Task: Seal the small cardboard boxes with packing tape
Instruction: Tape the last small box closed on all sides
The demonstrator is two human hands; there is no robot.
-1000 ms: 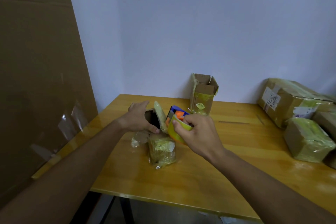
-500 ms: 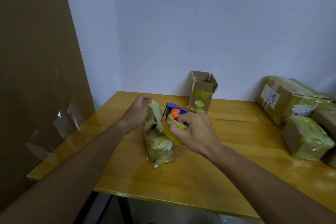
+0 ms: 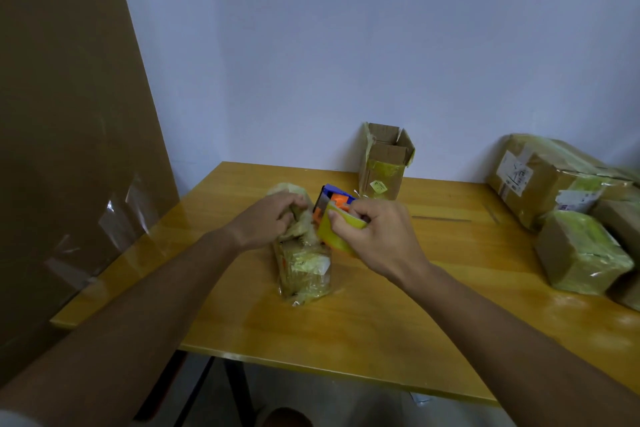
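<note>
Box: I see the small taped box lying mid-table, far end up under my hands.
Left hand: my left hand curls over its top flap, gripping it.
Right hand: my right hand grips the tape dispenser, touching the box's right side.
Table: on the wooden table, an open box stands behind; wrapped parcels sit far right.

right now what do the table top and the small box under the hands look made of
Yellow-brown table top: looks like varnished wood, given the faint grain lines and glossy reflections. Small brown box: cardboard, wrapped in shiny, wrinkled yellowish tape. Yellow tape dispenser with blue and orange parts: probably plastic.
</note>
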